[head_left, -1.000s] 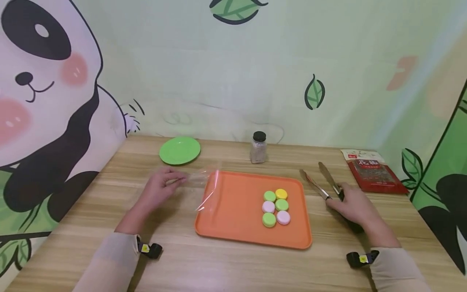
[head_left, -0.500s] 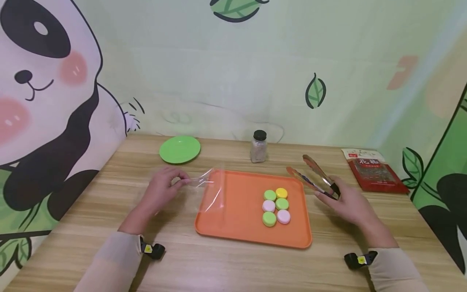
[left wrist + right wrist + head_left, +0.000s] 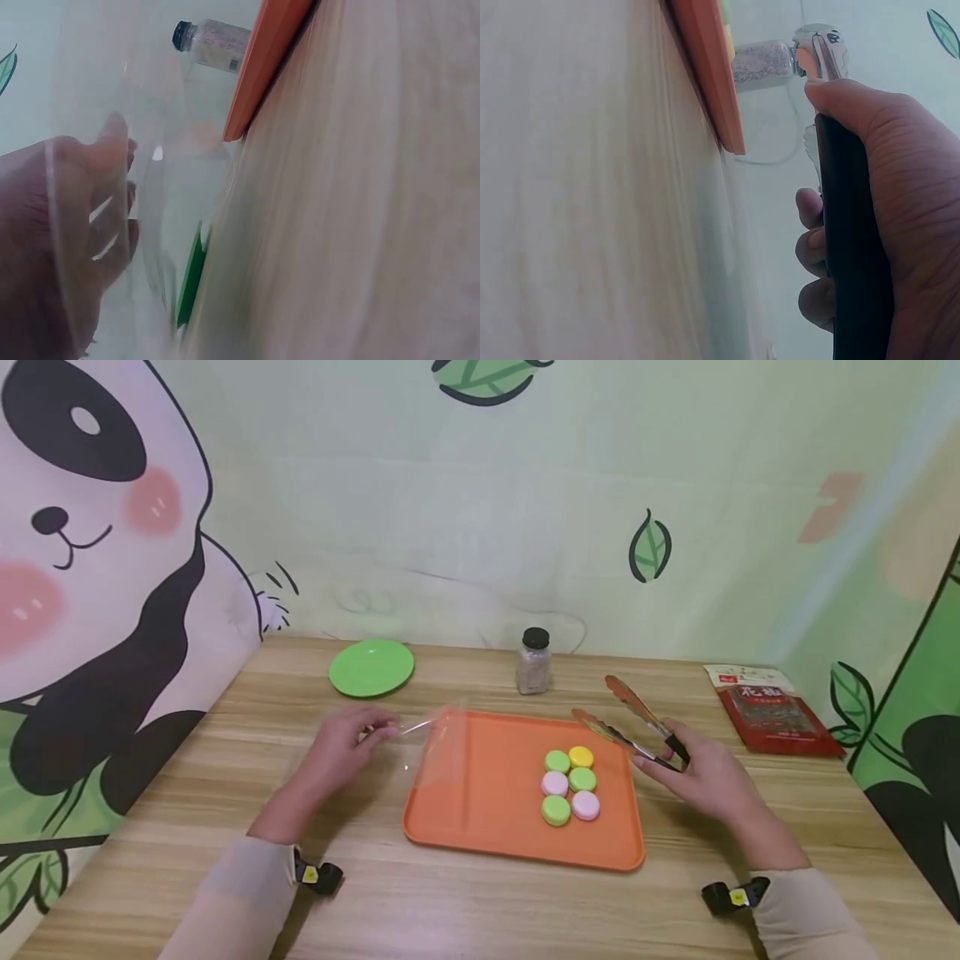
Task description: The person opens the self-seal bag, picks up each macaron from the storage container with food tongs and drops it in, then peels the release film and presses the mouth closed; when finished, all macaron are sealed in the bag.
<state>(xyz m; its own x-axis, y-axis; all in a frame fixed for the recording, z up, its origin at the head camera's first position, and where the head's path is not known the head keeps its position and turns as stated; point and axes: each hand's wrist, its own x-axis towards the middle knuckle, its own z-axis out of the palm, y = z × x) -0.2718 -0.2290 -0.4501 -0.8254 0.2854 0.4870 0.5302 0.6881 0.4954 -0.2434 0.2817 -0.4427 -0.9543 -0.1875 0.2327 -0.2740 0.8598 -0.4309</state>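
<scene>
My left hand (image 3: 341, 747) pinches a clear plastic bag (image 3: 442, 760) between thumb and fingers, and the bag hangs over the left end of an orange tray (image 3: 495, 847). In the left wrist view the see-through film (image 3: 154, 247) spreads in front of that hand. My right hand (image 3: 708, 772) grips metal tongs (image 3: 637, 706) by their black handle (image 3: 855, 240). The tong arms stand apart, their tips over the tray's far right corner. Green, pink and yellow macarons (image 3: 582, 779) lie in two columns on the tray's right half, just below the tongs in the head view.
Behind the tray stands a jar (image 3: 533, 664) with a black lid. A green plate (image 3: 371, 667) lies at the back left. On the right, a red packet (image 3: 780, 714) rests near the wall. The wooden table (image 3: 480, 910) runs back to the painted wall.
The right hand has brought the tongs leftward from beside the tray to over its right edge. My left hand has shifted slightly right with the bag. The macarons have stayed put.
</scene>
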